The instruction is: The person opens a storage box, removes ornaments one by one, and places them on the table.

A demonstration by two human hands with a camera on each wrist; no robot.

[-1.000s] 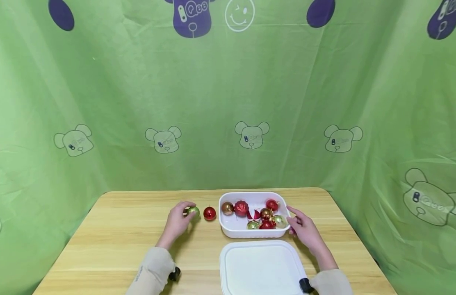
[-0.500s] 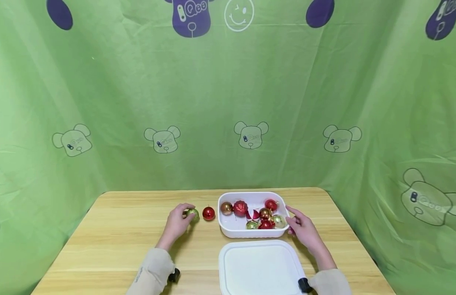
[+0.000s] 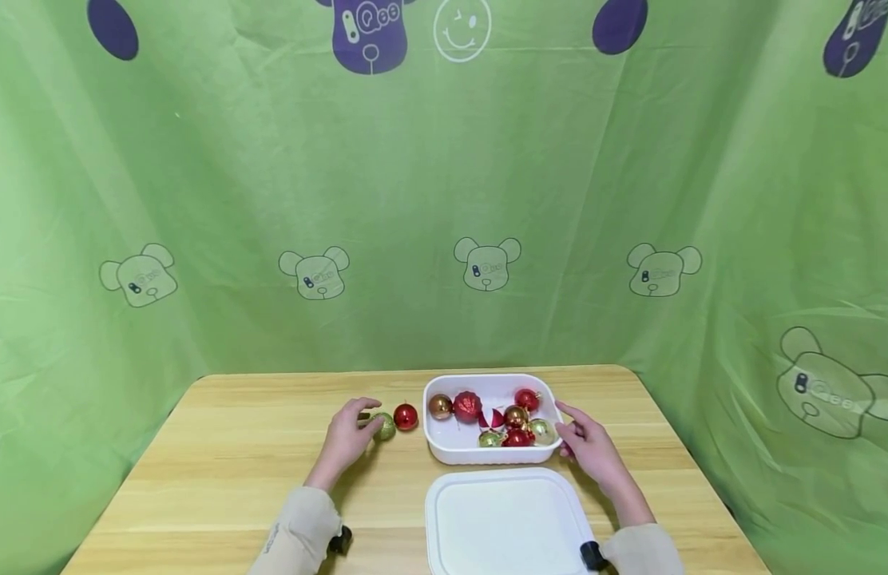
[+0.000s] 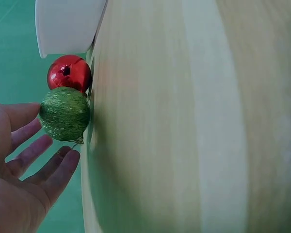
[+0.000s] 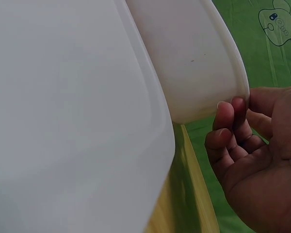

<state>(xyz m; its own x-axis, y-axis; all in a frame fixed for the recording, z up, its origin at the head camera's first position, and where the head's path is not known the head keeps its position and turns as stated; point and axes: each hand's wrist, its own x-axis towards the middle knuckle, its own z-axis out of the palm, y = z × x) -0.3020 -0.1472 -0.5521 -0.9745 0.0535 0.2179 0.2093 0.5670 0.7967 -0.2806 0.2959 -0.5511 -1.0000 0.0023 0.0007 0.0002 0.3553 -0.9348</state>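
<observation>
Bauble (image 3: 384, 427), green, shifts nearer the box (image 3: 490, 456), 2 outside; left hand (image 3: 347, 435) loosely spread, thumb touching it (right hand (image 3: 592, 446) pinches the rim).

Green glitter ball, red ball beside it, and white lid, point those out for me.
Green glitter ball (image 4: 64, 115), left wrist view, middle of its glittery side.
Red ball (image 3: 406, 417), head view, middle of its shiny front.
White lid (image 3: 507, 521), head view, middle of its flat top.

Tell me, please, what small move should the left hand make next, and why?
Perhaps the left hand should curl its fingers gently round the green ball: in the left wrist view the fingers look loosely spread, and the round ball, close beside the red ball, might roll.
</observation>
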